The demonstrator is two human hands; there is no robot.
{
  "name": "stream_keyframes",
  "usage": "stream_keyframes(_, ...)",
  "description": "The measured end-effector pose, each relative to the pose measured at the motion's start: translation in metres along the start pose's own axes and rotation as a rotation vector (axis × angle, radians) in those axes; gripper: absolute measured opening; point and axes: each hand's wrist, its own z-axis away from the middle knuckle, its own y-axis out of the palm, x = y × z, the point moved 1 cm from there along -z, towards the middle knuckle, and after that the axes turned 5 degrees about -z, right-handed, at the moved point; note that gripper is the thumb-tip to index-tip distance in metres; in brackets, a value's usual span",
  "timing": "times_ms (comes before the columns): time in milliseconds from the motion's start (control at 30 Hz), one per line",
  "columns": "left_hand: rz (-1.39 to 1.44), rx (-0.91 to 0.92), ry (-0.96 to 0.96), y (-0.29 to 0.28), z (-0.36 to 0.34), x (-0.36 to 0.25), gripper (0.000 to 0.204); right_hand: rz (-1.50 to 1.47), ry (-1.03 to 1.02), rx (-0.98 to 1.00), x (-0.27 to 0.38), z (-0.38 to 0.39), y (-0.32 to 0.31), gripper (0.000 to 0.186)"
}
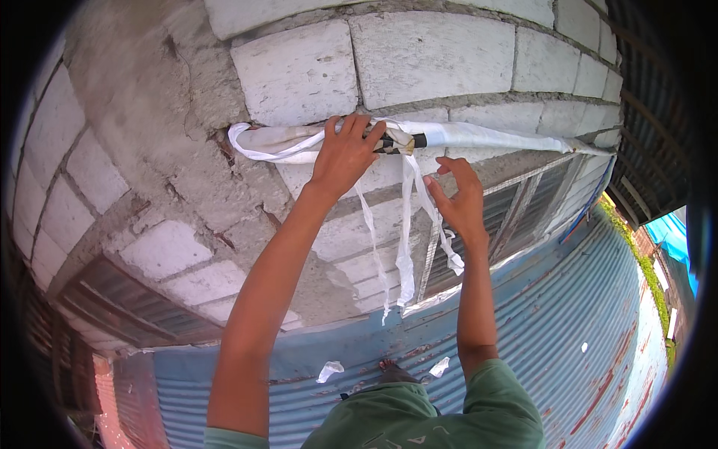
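A long bundle wrapped in white tape (486,135), like a covered pipe, runs along the block wall at chest height. Midway along it is a bare stretch with a black sleeve (392,142) and a brownish, torn-looking patch. My left hand (348,153) closes over the bundle just left of that bare stretch, its thumb hidden. Loose white strips (406,239) dangle beneath, ragged at their ends. Just right of them, my right hand (460,196) is raised with thumb and fingers apart, holding nothing visible. Another loose white strip (277,153) loops along the bundle's left end.
Whitewashed blocks (430,60) and rough mortar make up the wall. Below lies a blue, rusty corrugated metal roof (553,322), where my foot (387,365) shows. White scraps (329,371) lie on it. A slatted, mesh-edged opening (516,202) is under the bundle; metal sheeting overhangs at right.
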Motion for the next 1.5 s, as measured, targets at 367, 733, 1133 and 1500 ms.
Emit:
stream_keyframes(367,0.148,-0.294,0.311,0.005,0.027,0.019,0.034,-0.130,0.000,-0.117,-0.024,-0.044,0.055,0.019)
stream_keyframes(733,0.417,-0.191,0.240,-0.024,0.032,0.039,0.040,-0.024,0.229,0.115,-0.018,-0.071,0.031,0.026)
stream_keyframes(1133,1.362,-0.392,-0.568,-0.034,0.009,0.047,0.027,-0.206,0.138,-0.263,-0.042,-0.065,0.063,0.017)
stream_keyframes(1500,0.680,-0.020,-0.229,-0.049,0.008,0.045,0.043,-0.587,0.131,-0.365,-0.001,0.025,0.099,0.009)
